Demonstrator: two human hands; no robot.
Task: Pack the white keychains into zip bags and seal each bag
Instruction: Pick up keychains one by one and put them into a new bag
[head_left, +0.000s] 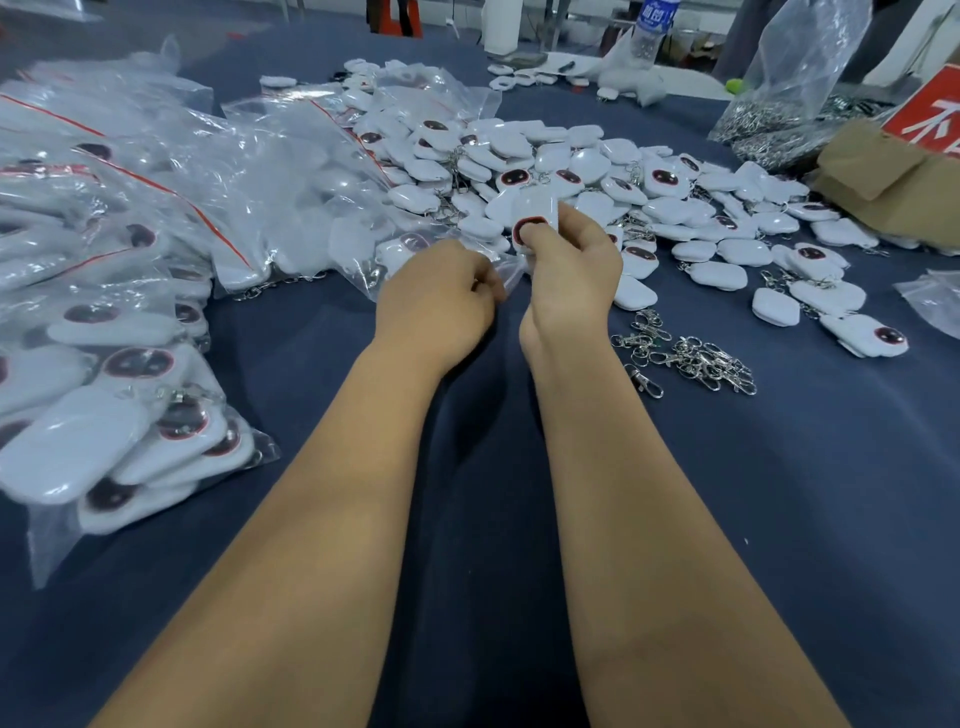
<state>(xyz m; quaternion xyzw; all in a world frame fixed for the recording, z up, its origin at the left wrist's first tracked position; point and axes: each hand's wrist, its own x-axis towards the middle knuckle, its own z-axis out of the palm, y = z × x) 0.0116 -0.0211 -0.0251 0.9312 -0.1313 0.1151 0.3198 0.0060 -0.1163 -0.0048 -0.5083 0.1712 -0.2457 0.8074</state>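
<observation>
Blue table (779, 519), right hand (569, 275) pinching keychain (535, 215)

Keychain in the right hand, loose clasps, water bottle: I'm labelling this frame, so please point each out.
Keychain (535, 215): head view, its white body above the fingers.
Clasps (691, 358): head view, middle of the metal heap on the cloth.
Water bottle (655, 21): head view, its blue label.

Glossy white plastic keychains (582, 166), shiny metal clasps (691, 358), crinkly clear plastic bags (156, 171), seemingly matt cloth table (322, 364).
</observation>
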